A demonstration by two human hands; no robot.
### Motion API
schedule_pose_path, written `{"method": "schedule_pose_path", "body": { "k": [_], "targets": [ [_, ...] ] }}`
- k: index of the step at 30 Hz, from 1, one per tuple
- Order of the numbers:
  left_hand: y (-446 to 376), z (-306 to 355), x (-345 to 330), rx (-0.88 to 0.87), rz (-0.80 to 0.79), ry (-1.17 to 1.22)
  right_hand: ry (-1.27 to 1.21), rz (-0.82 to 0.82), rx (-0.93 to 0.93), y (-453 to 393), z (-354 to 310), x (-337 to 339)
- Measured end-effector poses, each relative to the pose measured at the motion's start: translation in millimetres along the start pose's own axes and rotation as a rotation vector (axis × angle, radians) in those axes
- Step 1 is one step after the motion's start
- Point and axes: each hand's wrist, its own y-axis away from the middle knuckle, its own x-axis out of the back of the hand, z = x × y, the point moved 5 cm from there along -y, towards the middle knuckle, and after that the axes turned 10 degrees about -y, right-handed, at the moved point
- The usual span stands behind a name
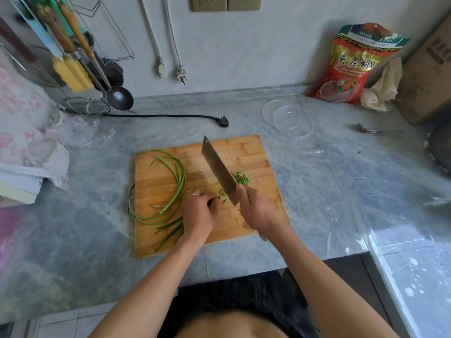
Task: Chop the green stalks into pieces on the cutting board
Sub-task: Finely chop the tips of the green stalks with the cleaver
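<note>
Clearly the chopping is under way. From the head camera, the right hand (258,211) has its fingers wrapped round the handle of the cleaver (218,170), whose blade is angled across the middle of the cutting board (244,152), its near end down among the cuttings. The left hand (199,213) sits just to the blade's left, fingers curled down on the ends of a small bundle of green stalks (168,234) that runs back under the palm toward the board's near-left corner. A few cut pieces (241,178) lie on the far side of the blade, more just beside the fingertips. Several long stalks (179,176) curve over the left part of the board, uncut — one loops past the left edge.

My judgement: early in the job, mid-cut on the first bundle. Next the held stalks need feeding toward the blade, knuckles kept clear, before the long ones are gathered.
</note>
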Motion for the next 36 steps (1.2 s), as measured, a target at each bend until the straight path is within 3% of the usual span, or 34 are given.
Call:
{"method": "schedule_pose_path", "body": {
  "k": [4,10,17,22,26,31,36],
  "targets": [
    [3.5,-7.5,3.1,-0.051,0.023,-0.029,-0.022,-0.016,-0.049,7.0,6.2,-13.5],
    [6.3,-12.7,1.7,0.002,0.046,-0.024,-0.103,-0.026,-0.088,19.7,2.7,-19.8],
    [9.9,-9.9,0.8,0.048,0.066,-0.042,-0.211,-0.006,-0.256,11.2,21.5,-3.3],
    [10.8,-10.0,-0.6,0.043,0.057,-0.024,-0.144,0.037,-0.228,-4.7,17.7,18.8],
    [8.7,-13.1,0.3,0.040,0.062,-0.035,-0.185,-0.018,-0.204,8.5,12.9,15.6],
    [10.8,-13.5,-2.2,0.032,0.098,-0.007,-0.256,-0.095,-0.324,32.0,33.0,7.8],
    [12.2,-15.6,-4.1,0.038,0.082,-0.015,-0.257,-0.010,-0.282,8.1,35.8,30.9]
  ]
}}
